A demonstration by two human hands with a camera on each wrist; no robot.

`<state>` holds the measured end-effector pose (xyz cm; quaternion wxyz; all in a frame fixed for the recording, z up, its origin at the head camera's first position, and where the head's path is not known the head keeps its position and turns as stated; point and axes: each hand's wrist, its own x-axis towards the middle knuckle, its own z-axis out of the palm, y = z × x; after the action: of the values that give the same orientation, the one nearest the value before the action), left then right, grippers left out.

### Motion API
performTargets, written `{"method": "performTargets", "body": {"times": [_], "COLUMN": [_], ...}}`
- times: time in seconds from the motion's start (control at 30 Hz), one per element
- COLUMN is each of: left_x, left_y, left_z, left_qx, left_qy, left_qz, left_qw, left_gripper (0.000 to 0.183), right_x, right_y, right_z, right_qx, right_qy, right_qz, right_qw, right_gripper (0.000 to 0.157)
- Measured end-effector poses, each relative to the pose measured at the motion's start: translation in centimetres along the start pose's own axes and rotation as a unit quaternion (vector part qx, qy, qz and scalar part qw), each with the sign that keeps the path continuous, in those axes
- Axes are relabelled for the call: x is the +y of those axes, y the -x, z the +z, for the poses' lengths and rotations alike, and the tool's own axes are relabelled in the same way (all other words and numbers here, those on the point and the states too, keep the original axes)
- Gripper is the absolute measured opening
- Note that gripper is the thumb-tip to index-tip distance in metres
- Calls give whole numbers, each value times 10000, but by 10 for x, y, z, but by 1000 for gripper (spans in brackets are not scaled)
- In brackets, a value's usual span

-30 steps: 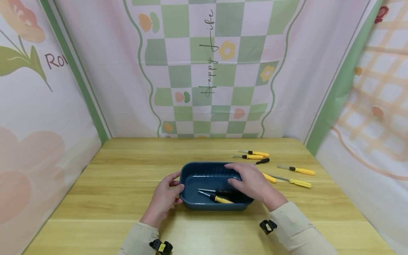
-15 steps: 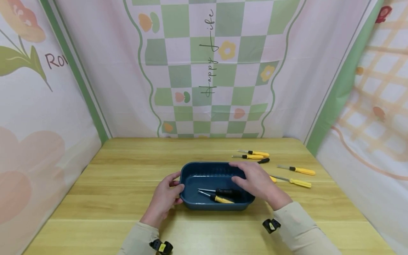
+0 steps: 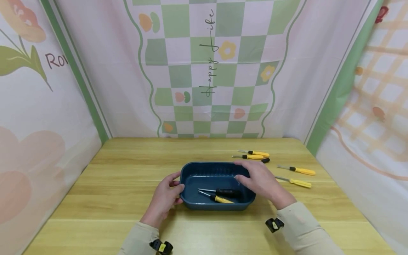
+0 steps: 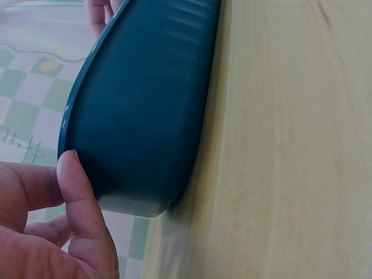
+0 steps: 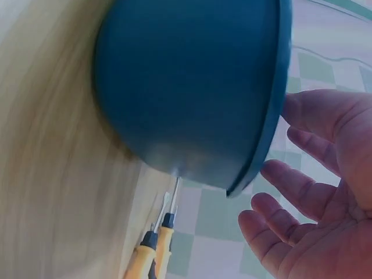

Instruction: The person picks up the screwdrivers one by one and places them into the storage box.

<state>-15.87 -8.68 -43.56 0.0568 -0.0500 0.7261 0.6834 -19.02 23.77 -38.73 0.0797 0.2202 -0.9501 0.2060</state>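
Observation:
A dark blue rectangular dish (image 3: 204,206) stands on the table in the head view. Inside it lie a black-handled screwdriver (image 3: 224,192) and a yellow-handled screwdriver (image 3: 221,199), side by side. My left hand (image 3: 165,194) pinches the dish's left end at the rim, also seen in the left wrist view. At the opposite end, my right hand (image 3: 259,179) spreads over the right rim. In the right wrist view, the fingers (image 5: 290,186) of that hand are loosely bent, and its upper digit reaches the rim. Whether the other fingertips touch the dish, I cannot tell.
On the wooden table (image 3: 127,159), several more screwdrivers lie to the right and behind the dish. A yellow one (image 3: 300,183) and an orange-yellow one (image 3: 302,171) are right of my right hand. Another pair (image 3: 258,153) lies farther back, near a black handle (image 3: 265,160). Patterned cloth surrounds the table.
My right hand has shifted rightward from over the dish's interior to its right end, uncovering the black handle inside. It now covers a yellow handle behind it. My left hand has stayed put.

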Motion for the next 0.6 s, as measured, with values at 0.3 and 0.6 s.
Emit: {"method": "performTargets", "body": {"times": [0.3,0.6], "left_x": [2,0], "left_y": [3,1], "left_z": [1,0], "left_qx": [-30,-11], "left_qy": [51,17], "left_qz": [39,-10], "left_qw": [10000,10000], "left_gripper": [51,51], "right_x": [12,22], "right_y": [4,9], "right_z": [-10,-18], "right_qx": [96,133], "right_qy": [162,217], "right_qz": [129,218], "right_qw": [9997,9994], "right_gripper": [54,56]}}
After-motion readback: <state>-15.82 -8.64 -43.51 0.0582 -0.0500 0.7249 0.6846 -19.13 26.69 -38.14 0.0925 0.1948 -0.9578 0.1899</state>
